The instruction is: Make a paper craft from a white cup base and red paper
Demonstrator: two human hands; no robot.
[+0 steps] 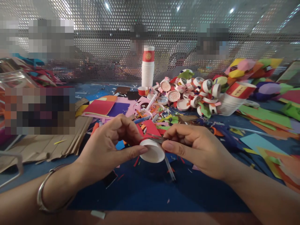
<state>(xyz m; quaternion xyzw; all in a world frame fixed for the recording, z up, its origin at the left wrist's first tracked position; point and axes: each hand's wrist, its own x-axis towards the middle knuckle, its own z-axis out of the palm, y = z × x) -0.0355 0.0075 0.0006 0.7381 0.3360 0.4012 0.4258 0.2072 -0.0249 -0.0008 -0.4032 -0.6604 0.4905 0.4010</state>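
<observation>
My left hand [119,140] pinches the rim of a cut-down white paper cup [153,153] between thumb and fingers, above the near part of the blue table. The cup's round opening tilts toward me. My right hand [194,148] is closed at the cup's other side, with thumb and forefinger on a thin grey blade-like piece [153,139] that reaches across the cup's far rim. Its exact kind is not clear. Just behind the cup is red paper [151,127], partly hidden by my fingers and the cup.
Several cut cup pieces [173,96] and paper scraps lie heaped beyond my hands. A tall cup stack [147,72] stands behind, and another stack [235,98] leans at right. Flattened cardboard [53,145] lies left, coloured paper [264,117] right. A perforated screen [105,56] rises behind.
</observation>
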